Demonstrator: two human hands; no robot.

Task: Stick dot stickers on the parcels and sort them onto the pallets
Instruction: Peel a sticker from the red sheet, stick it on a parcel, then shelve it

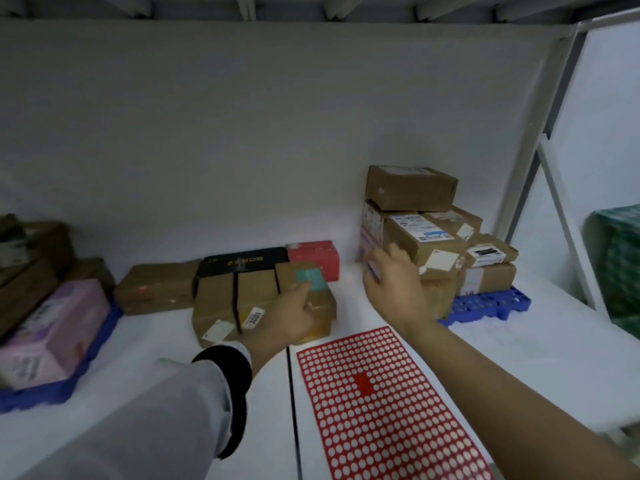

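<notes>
A brown taped parcel point(254, 294) with a teal label point(311, 277) lies mid-table. My left hand point(292, 315) rests on its top, index finger stretched toward the teal label; the view is blurred there. My right hand point(391, 280) reaches with spread fingers against the side of a stack of cardboard parcels point(424, 242) on the blue right pallet point(491, 303). The red sheet of white dot stickers point(381, 403) lies flat on the table in front of me, between my arms. A blue left pallet point(52, 389) carries a pink parcel point(52, 334) and brown boxes.
Behind the taped parcel sit a black box point(242, 261), a red box point(315, 254) and a flat brown box point(156, 285). A white wall closes the back. A white metal frame point(561, 216) and something green point(620, 265) stand at the right.
</notes>
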